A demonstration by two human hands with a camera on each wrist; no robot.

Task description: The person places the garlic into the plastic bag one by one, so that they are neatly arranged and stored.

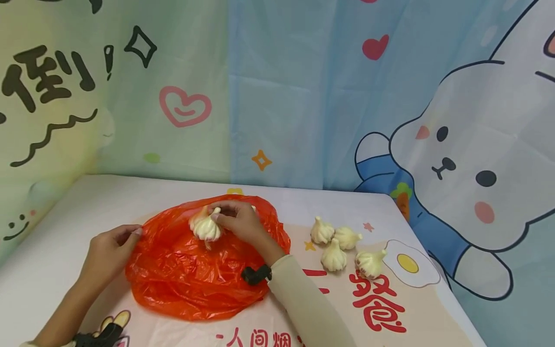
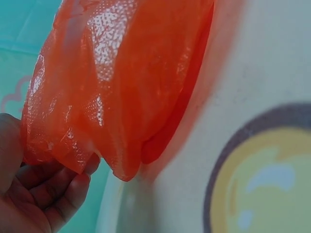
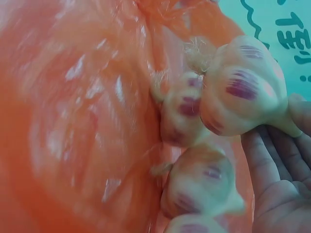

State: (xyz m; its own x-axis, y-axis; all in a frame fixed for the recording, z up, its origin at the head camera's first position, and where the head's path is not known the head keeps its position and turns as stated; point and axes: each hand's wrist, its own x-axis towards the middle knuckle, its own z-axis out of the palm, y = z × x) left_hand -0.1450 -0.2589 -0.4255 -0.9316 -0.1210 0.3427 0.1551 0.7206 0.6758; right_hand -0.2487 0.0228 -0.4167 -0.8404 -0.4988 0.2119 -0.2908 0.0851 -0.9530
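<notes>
- While the right hand [image 1: 243, 221] pinched a garlic bulb [image 1: 207, 227] by its stem, roots pointing down, the left hand [image 1: 106, 250] held the near-left edge of a red plastic bag [image 1: 186, 289] between thumb and fingers
- Both hands had a narrow, closed-up grip; the step underway looked like shifting bulbs one by one between bag and table, and the four already lying loose made taking out the likelier direction, though one moment could not settle it
- Under the held bulb spread the crumpled bag, where the right wrist view showed further bulbs [image 3: 199, 184], purple-streaked, two plainly and part of another at the lower border
- If the bulb was on its way out, the next move called for lifting it clear of the thin plastic while the left pinch kept the bag from dragging along
- To the right on the table [image 1: 138, 195] sat four bulbs [image 1: 334, 255], three bunched and one slightly apart, near a fried-egg print [image 1: 409, 262]; setting the held one beside them would need a gentle release, since round bulbs could roll
- Behind everything hung a curtain [image 1: 277, 111] with a printed rabbit [image 1: 468, 154]
</notes>
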